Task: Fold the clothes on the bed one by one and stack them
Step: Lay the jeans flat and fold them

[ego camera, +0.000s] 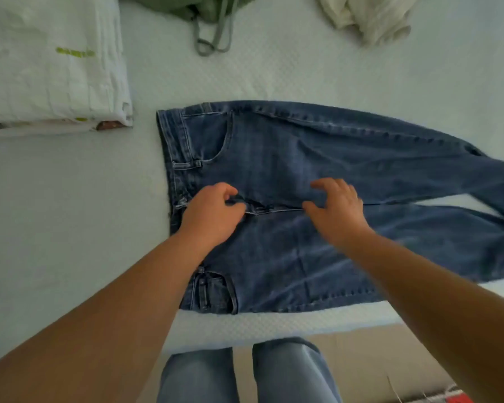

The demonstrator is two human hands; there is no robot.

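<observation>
**Jeans spread flat, both hands at the fly**

A pair of blue jeans lies flat across the middle of the frame on the white bed, waistband toward the left, legs running off the right edge. The left hand pinches the denim at the fly, fingers curled into the fabric. The right hand rests just beside it at the crotch, fingers spread and loose, gripping nothing.

At upper left sits a stack of folded white cloth, apart from the waistband. Along the top edge lie a crumpled green garment with dangling straps and, at upper right, a cream garment, both well apart from the jeans.
</observation>
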